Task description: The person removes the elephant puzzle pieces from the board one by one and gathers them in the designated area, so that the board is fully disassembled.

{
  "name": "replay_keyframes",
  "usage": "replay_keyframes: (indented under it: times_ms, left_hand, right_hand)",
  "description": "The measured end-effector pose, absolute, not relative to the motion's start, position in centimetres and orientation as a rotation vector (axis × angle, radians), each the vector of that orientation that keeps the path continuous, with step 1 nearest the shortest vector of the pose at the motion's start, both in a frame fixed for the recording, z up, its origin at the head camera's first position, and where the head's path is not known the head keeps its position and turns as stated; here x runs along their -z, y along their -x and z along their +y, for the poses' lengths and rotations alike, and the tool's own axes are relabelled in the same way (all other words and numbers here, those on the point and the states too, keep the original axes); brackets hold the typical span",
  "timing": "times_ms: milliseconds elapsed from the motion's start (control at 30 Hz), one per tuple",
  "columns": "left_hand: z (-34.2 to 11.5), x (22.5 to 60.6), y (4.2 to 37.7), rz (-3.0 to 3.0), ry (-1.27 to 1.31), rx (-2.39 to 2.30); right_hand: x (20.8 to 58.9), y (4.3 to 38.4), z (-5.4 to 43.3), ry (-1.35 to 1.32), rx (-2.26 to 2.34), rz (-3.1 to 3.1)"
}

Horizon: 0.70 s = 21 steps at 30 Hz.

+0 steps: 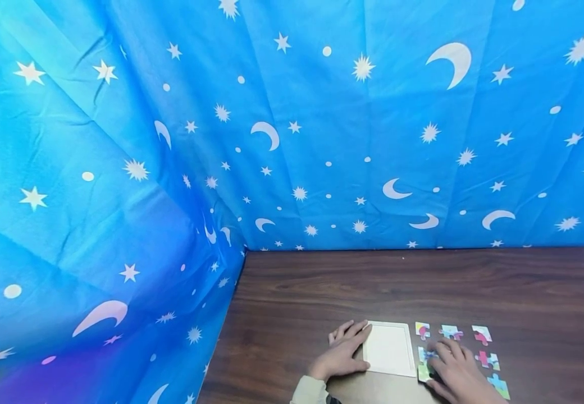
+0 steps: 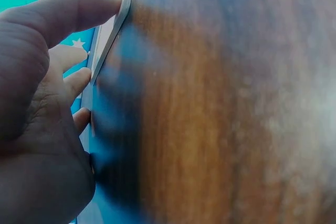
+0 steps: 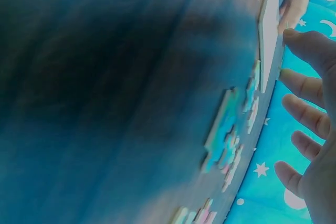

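A pale, shallow puzzle tray [image 1: 388, 349] with a raised rim lies flat on the table, its inside bare. At its left edge rests my left hand [image 1: 341, 354], fingers spread along the rim and thumb at the near corner. The left wrist view shows the thumb [image 2: 79, 11] against the tray's edge. My right hand [image 1: 457, 370] hovers over the jigsaw pieces, fingers apart with nothing between them. Beneath its fingertips, partly hidden, are a blue piece [image 1: 423, 353] and a green piece [image 1: 423, 372]. In the right wrist view the fingers [image 3: 304, 114] stand above the pieces.
More jigsaw pieces lie in loose rows right of the tray: a yellow-and-pink one [image 1: 423, 330], a light blue one [image 1: 450, 331], a pink-and-white one [image 1: 482, 335] and others. The dark wooden table [image 1: 322, 286] meets a blue star-and-moon cloth [image 1: 332, 112] behind and at left.
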State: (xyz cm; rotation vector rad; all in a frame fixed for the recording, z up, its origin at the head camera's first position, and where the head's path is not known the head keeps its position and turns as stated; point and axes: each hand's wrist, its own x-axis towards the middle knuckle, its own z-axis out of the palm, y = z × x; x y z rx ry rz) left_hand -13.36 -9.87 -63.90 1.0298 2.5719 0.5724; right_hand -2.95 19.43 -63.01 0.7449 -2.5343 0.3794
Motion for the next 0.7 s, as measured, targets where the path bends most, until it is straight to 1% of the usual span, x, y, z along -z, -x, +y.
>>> replay_keyframes:
  times_ms: [333, 700]
  left_hand:
    - [-10.2, 64.4, 13.6, 2.566, -0.982, -0.672]
    - [-10.2, 64.2, 13.4, 2.583, -0.931, -0.697]
  right_hand:
    - [65.0, 2.8, 18.8, -0.755, -0.348, -2.509]
    - [64.9, 2.4, 18.4, -0.711, -0.387, -2.546]
